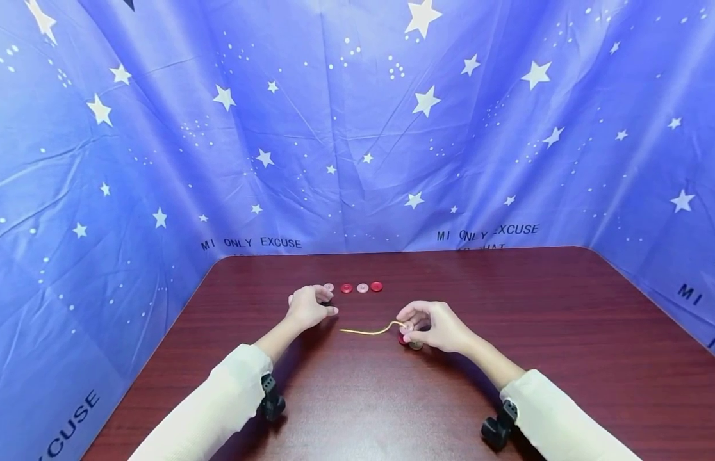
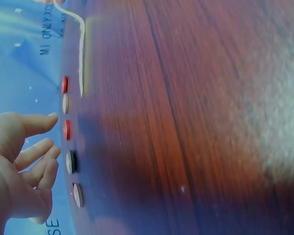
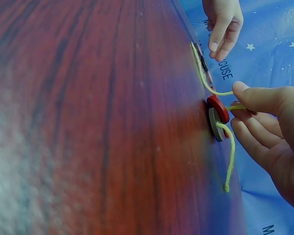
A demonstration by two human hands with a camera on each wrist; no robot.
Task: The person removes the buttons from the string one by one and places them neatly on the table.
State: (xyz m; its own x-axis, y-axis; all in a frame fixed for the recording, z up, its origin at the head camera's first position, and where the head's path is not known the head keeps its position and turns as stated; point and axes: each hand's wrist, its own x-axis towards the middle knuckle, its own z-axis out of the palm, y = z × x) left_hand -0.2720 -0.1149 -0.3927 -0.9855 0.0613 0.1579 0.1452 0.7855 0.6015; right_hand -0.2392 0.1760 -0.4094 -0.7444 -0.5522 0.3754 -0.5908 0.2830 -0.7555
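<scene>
My right hand point(image 1: 441, 328) pinches a pale pink button point(image 1: 406, 328) threaded on a yellow cord point(image 1: 366, 333). Below it on the cord, a red button point(image 3: 218, 108) and a grey-green button point(image 3: 214, 125) sit against each other, low over the table. One cord end lies out to the left, while a short tail hangs past the grey-green button. My left hand point(image 1: 309, 307) hovers by the left end of a button row, its fingers point(image 2: 39, 124) relaxed and holding nothing. It partly hides the row's left buttons in the head view.
The row holds a pale pink button point(image 1: 328, 287), a red one point(image 1: 346, 289), another pale pink one point(image 1: 362, 288) and a second red one point(image 1: 377, 286). A dark button point(image 2: 71, 161) shows in the left wrist view. Star-printed blue cloth point(image 1: 357, 128) borders the brown table point(image 1: 357, 397).
</scene>
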